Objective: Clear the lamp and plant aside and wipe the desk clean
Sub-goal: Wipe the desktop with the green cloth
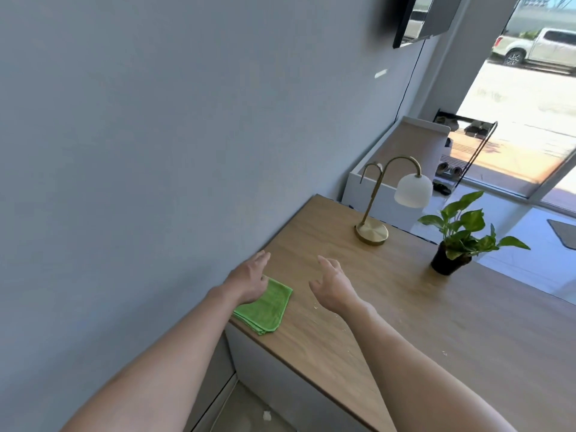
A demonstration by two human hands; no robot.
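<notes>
A wooden desk (405, 307) runs along a grey wall. A brass lamp (372, 232) with a curved neck and a white dome shade stands at the desk's far end. To its right a small leafy plant in a black pot (448, 260) stands near the desk's edge. A folded green cloth (268, 310) lies on the near left corner. My left hand (249, 279) hovers open over the cloth's far edge and holds nothing. My right hand (333, 285) is open above the bare wood to the right of the cloth, fingers spread toward the lamp.
Small pale crumbs (316, 307) dot the wood near my right hand. Beyond the desk stands a white unit (405, 145), then a shoe rack (467, 141) by a glass door. A dark screen (417, 17) hangs on the wall above.
</notes>
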